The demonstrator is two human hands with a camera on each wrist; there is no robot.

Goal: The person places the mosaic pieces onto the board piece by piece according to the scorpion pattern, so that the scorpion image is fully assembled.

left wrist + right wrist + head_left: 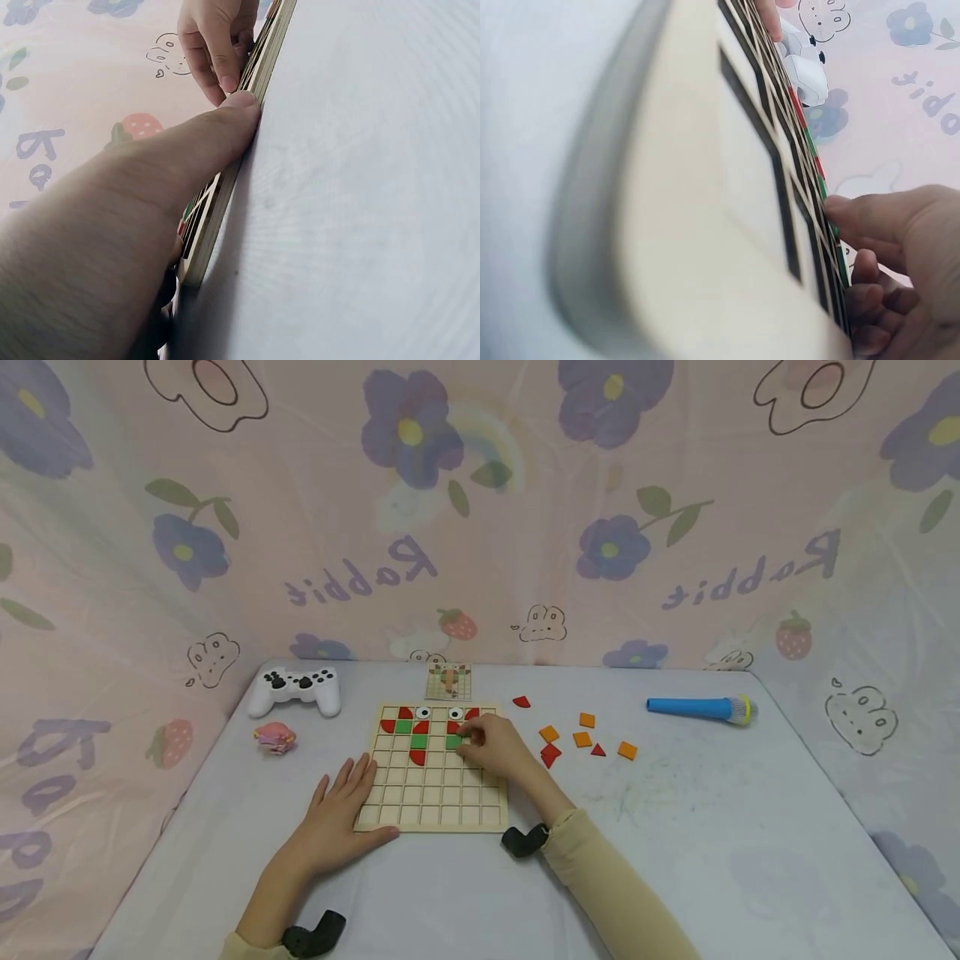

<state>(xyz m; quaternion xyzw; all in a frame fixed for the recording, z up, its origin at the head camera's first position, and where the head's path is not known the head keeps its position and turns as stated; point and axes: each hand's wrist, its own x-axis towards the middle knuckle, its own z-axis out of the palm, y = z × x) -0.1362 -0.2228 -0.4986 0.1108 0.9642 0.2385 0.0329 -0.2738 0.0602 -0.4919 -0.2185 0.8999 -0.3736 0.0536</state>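
Observation:
A wooden grid board (432,794) lies on the table, with red, green and white eye-printed tiles in its upper rows. My left hand (335,817) rests at its left side with fingers spread. The left thumb (217,135) lies against the front edge in the left wrist view. Over the board's upper right, my right hand (495,747) has its curled index finger and thumb at a green square tile (453,742). In the right wrist view, that thumb (862,214) touches the board's surface beside green. The right hand covers some cells.
Orange squares (582,740) and red pieces (550,754) lie loose right of the board. A pattern card (449,682) lies behind it. At the back left are a white game controller (295,691) and a pink toy (275,737). A blue toy microphone (697,708) lies far right.

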